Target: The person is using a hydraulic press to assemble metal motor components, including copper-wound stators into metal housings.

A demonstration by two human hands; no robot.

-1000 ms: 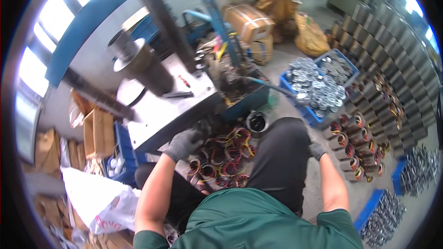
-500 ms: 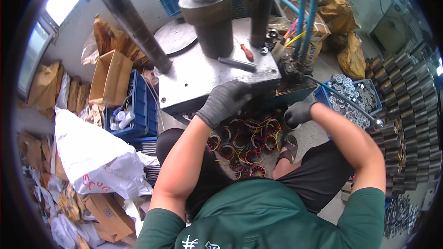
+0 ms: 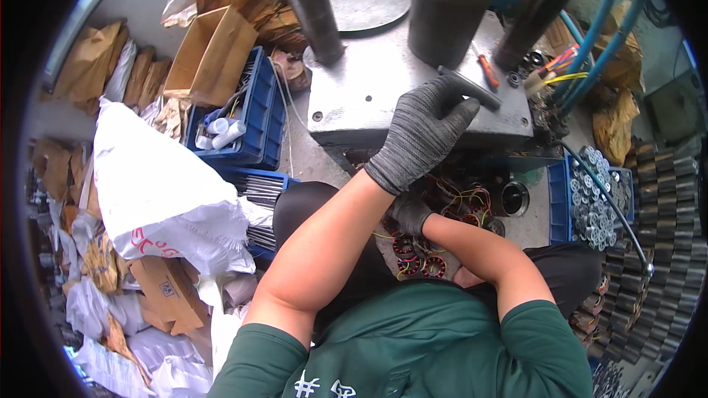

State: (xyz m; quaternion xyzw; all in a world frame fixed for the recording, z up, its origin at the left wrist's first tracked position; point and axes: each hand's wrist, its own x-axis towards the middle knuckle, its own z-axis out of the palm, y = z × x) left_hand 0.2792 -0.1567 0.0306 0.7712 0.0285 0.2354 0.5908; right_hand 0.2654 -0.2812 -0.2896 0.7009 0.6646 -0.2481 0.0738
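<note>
White sack [image 3: 158,191] left; cardboard box [image 3: 210,51] above blue crate [image 3: 258,121]; washers in blue bin [image 3: 594,195] right.

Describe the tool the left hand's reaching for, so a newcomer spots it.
Start at the grey steel press table under the dark cylinder. At its right front, by the gloved left hand fingertips, lies a dark grey metal bar. The neighbouring screwdriver has an orange handle.

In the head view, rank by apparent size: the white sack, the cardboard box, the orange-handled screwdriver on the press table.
1. White sack
2. Cardboard box
3. Screwdriver
The sack lies nearer the camera, so its lead may be exaggerated.
</note>
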